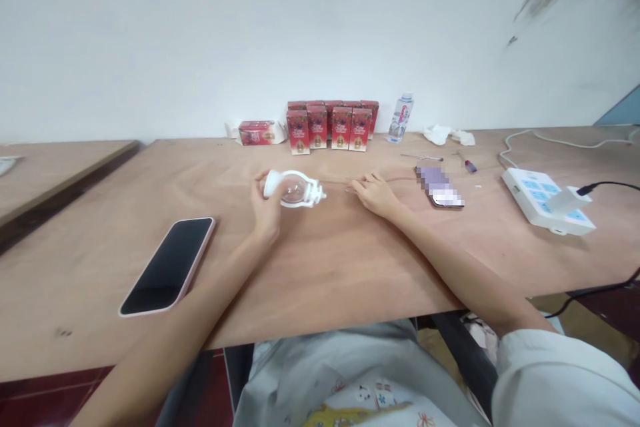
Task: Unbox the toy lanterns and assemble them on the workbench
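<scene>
A small white lantern ornament (296, 189) with a clear rounded body lies on its side above the wooden table, its white base toward the left. My left hand (267, 205) is closed around that base, thumb on the near side. To the right, my right hand (375, 194) rests low at the tabletop with its fingers bent together. Something small and see-through shows at its fingertips, too faint to name. A gap of bare wood separates my right hand from the lantern's tip.
Several red printed boxes (341, 128) stand by the wall, with a torn one (257, 133) lying left. A water bottle (401, 118), crumpled tissues (437, 135), a screwdriver (469, 164), two phones (170, 265) (440, 187) and a power strip (546, 200) are around.
</scene>
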Tool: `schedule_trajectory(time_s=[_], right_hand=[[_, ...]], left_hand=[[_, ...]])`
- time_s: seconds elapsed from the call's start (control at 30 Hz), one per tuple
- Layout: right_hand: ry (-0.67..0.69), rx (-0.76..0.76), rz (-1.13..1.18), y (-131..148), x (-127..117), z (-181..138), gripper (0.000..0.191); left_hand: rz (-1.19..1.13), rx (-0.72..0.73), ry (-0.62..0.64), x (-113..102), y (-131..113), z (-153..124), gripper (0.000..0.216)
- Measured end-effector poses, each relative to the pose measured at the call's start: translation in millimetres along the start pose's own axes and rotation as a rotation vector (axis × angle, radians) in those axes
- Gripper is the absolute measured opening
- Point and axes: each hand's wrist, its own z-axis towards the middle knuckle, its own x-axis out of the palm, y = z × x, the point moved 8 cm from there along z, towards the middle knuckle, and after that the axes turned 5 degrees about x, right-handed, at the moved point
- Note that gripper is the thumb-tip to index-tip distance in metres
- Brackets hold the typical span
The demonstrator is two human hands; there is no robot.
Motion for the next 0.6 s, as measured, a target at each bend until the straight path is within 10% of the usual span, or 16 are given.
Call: schedule_trajectory(time_s=[0.13, 0.27, 0.4, 0.6], right_hand=[[-0.153, 0.042, 0.181, 1, -10, 0, 0.028], [-0.407, 0.241, 0.799, -11, -24, -5, 0.027], [-0.39, 0.338, 1.302, -4, -17, -3, 0.026], [-0.39, 0.281, 1.234, 20, -30, -7, 0.022]], left_hand=[[-0.217, -0.372, -0.025, 4, 27, -6, 0.026], [-0.232, -0.448, -0.052, 6, 27, -16, 0.01], [-0.232, -0.463, 0.003, 14, 25, -23, 0.009], [-0.312, -0.498, 0.117, 27, 29, -31, 0.015]])
